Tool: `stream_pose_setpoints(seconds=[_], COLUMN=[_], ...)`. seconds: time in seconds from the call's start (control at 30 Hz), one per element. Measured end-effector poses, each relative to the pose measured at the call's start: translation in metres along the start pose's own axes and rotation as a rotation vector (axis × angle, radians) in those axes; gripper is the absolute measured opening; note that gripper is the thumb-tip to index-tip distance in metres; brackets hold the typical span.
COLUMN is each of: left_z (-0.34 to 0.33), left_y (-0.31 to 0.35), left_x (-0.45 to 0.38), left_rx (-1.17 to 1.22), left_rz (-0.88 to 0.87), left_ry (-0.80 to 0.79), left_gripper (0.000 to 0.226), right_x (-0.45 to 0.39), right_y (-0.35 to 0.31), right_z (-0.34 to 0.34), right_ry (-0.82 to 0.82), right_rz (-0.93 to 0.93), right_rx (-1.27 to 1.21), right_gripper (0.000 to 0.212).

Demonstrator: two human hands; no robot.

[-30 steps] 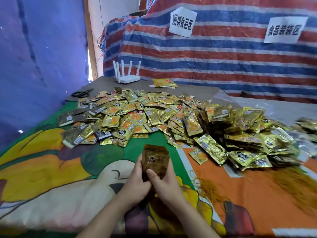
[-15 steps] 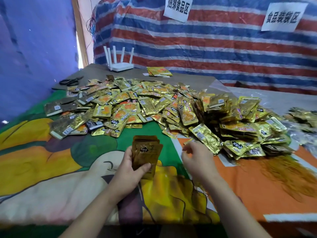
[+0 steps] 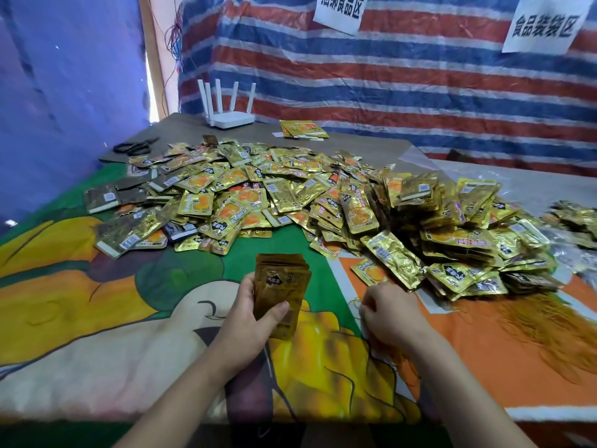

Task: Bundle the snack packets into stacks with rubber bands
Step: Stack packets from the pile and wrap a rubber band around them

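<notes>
Head view looks down on a table spread with a bright cartoon cloth (image 3: 97, 305), backed by a red, white and blue striped tarp (image 3: 403, 92) bearing two paper signs. A white router (image 3: 230, 116) stands at the far edge. Gold snack packets (image 3: 290, 195) lie heaped across the middle. The left hand (image 3: 248, 321) grips an upright stack (image 3: 281, 295) of them, thumb across its face. The right hand (image 3: 392, 313) rests curled, knuckles up, on loose rubber bands (image 3: 555, 321); I cannot tell whether it pinches one.
</notes>
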State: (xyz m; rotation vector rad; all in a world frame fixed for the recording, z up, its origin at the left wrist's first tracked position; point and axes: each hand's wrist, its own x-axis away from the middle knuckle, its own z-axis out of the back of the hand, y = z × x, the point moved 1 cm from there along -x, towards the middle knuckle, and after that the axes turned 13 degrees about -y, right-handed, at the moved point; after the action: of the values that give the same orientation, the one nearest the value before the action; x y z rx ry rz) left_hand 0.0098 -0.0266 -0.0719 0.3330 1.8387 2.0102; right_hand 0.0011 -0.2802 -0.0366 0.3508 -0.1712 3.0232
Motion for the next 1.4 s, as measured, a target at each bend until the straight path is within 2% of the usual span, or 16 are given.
stream_pose_setpoints(seconds=[0.13,0.3,0.43,0.6,0.7,0.77,0.93,1.0,1.13,1.2,1.27,1.3,1.37,1.4], left_z=[-0.001,-0.001,-0.001,-0.001,0.000,0.000,0.000,0.000,0.000,0.001,0.001,0.001,0.001,0.001], left_y=[0.001,0.002,0.002,0.002,0.001,0.001,0.003,0.003,0.003,0.003,0.003,0.003,0.004,0.003], left_x=[0.001,0.001,0.001,0.001,0.001,0.001,0.001,0.001,0.001,0.001,0.001,0.001,0.002,0.002], left_rx=[-0.030,-0.032,-0.021,-0.020,-0.024,-0.027,-0.027,-0.033,-0.035,-0.030,-0.034,-0.036,-0.035,-0.037], left_rz=[-0.005,-0.003,0.000,0.004,0.009,0.009,0.011,0.009,-0.001,-0.002,-0.009,-0.011,-0.011,-0.009], left_ry=[0.014,0.007,0.011,0.013,0.014,0.010,0.009,0.012,0.005,0.002,0.008,0.012,0.023,0.029], left_gripper=[0.041,0.041,0.041,0.041,0.042,0.043,0.041,0.040,0.039,0.039,0.040,0.040,0.041,0.041], right_x=[0.002,0.002,0.000,0.003,0.005,0.005,0.007,0.008,0.011,0.012,0.014,0.015,0.014,0.013], right_y=[0.002,-0.004,-0.005,0.007,0.011,0.013,0.008,0.005,-0.004,-0.009,-0.015,-0.018,-0.023,-0.026], right_z=[0.003,0.000,-0.002,0.002,0.004,0.006,0.012,0.012,0.010,0.008,0.008,0.008,0.011,0.014], right_ry=[0.067,-0.006,0.052,0.250,0.270,0.261,0.123,0.046,-0.220,-0.296,-0.337,-0.366,-0.386,-0.354], right_rz=[0.033,0.015,-0.009,-0.003,0.008,0.008,0.100,0.100,0.100,0.144,0.202,0.235,0.253,0.244], right_rx=[-0.177,0.013,-0.066,-0.635,-1.148,-1.375,-1.878,-2.007,-2.334,-2.500,-2.524,-2.490,-2.321,-2.194], right_gripper=[0.013,0.019,0.016,0.021,0.016,0.011,0.009,0.009,0.011,0.013,0.018,0.029,0.048,0.045])
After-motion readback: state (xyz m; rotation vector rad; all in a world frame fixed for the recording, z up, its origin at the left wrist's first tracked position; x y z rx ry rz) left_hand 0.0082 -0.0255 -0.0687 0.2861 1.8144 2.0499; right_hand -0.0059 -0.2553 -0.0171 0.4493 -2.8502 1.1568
